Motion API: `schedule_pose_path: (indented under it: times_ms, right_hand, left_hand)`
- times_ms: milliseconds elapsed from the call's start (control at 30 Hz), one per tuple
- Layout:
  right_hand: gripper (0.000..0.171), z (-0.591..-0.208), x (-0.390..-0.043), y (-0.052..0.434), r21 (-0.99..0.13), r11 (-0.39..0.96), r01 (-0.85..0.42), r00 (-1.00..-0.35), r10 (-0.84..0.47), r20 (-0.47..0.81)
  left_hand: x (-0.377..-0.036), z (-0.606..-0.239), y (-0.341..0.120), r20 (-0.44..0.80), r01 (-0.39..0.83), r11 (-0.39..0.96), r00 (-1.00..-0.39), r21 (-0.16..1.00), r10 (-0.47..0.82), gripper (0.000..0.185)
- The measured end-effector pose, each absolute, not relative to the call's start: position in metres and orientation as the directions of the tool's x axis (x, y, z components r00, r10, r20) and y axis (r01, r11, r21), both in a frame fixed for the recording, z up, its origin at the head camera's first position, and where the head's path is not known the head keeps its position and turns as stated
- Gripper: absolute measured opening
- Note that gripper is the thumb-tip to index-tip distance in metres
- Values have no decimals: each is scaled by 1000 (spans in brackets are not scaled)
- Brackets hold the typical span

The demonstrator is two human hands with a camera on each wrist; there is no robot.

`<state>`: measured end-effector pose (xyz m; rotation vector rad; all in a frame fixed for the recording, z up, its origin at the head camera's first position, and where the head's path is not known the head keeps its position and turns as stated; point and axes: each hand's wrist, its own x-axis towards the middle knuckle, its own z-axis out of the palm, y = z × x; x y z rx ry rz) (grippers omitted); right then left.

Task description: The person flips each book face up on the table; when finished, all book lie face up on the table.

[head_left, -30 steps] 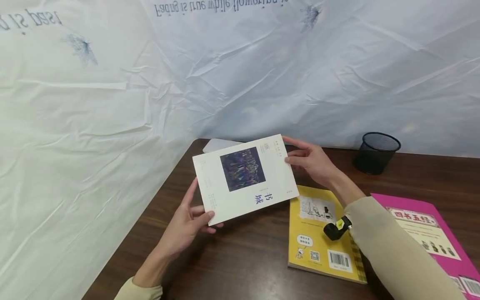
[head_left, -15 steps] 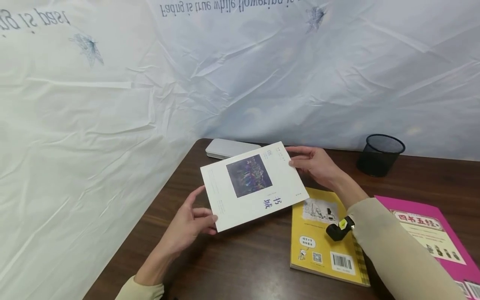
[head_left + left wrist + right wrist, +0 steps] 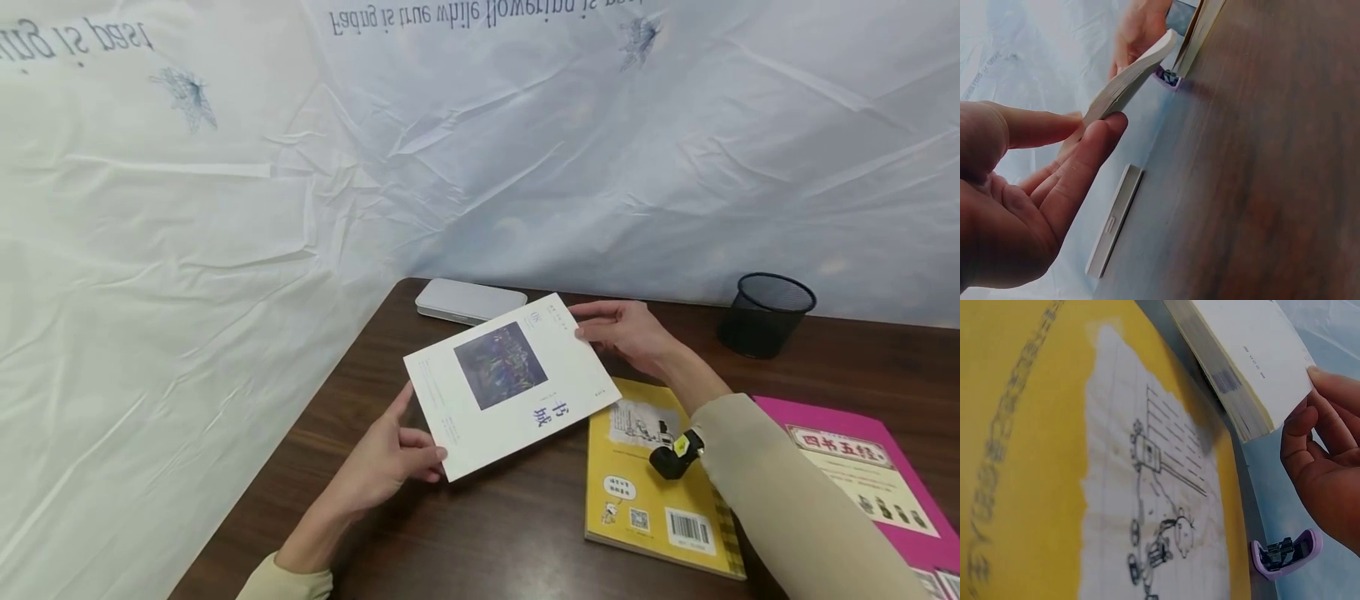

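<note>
A white paperback book (image 3: 517, 383) with a dark square picture on its cover is held tilted above the dark wooden table (image 3: 480, 542). My left hand (image 3: 386, 458) pinches its lower left edge, thumb on the cover and fingers beneath. At the opposite edge, my right hand (image 3: 626, 333) grips the upper right corner. The left wrist view shows the book's page edges (image 3: 1125, 81) slightly bowed and apart from the tabletop. Below the right forearm lies a yellow book (image 3: 637, 500), its upper part partly covered by the white book and the arm.
Behind the white book lies a white flat case (image 3: 468, 300). A black mesh pen cup (image 3: 765, 317) stands at the back right. A magenta book (image 3: 862, 433) lies to the right, partly behind the sleeve. A purple-rimmed object (image 3: 1285, 553) of unclear kind shows in the wrist views. White sheeting (image 3: 487, 167) hangs behind.
Both hands have lowered the white book a little toward the table and it is tilted more. The white case behind it has come further into view. The head view has shifted slightly.
</note>
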<state>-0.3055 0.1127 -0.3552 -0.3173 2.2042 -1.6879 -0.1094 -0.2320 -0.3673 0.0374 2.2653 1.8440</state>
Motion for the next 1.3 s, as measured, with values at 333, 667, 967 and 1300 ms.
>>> schedule_pose_path:
  times_ms: [333, 667, 967, 1300]
  right_hand:
    - [51, -366, -309, 113, -954, 299, 24, -897, -415, -153]
    - [52, -373, -307, 109, -925, 380, 20, -881, -430, -196]
    - [47, -376, -306, 106, -863, 505, -31, -883, -418, -213]
    - [37, -375, -303, 101, -759, 628, -174, -887, -434, -157]
  left_hand:
    - [-109, -372, -233, -181, -126, 238, -957, 963, 228, 115]
    - [-109, -375, -234, -270, -199, 352, -949, 915, 165, 115]
    - [-112, -378, -239, -282, -187, 473, -950, 861, 137, 102]
    - [-118, -371, -246, -213, -153, 631, -977, 761, 20, 71]
